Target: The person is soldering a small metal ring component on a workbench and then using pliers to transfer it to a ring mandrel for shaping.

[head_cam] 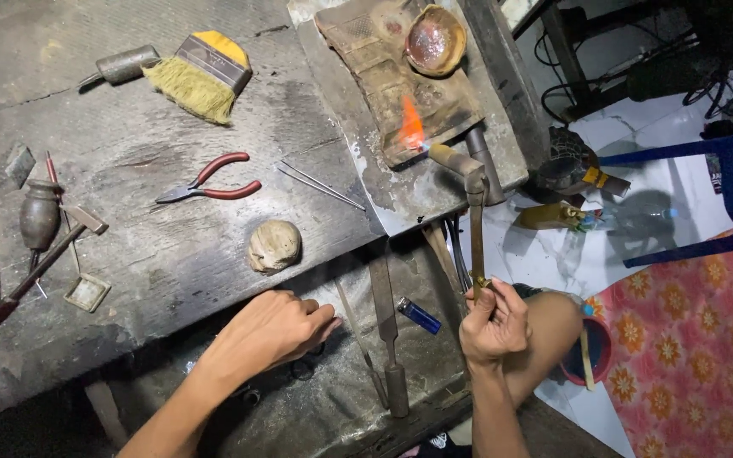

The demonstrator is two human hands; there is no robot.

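right hand: fingers closed around lit torch | left hand: fingers loosely curled, apparently empty | blue lighter between hands

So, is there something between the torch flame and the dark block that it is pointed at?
Nothing visible is. The right hand holds the torch, and its flame reaches the dark block directly. The shell-like bowl sits further back, beyond the flame.

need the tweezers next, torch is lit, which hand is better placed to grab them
Left, probably. The right hand grips the lit torch, so it is busy. The left hand holds nothing, rests on the bench and lies nearer the tweezers.
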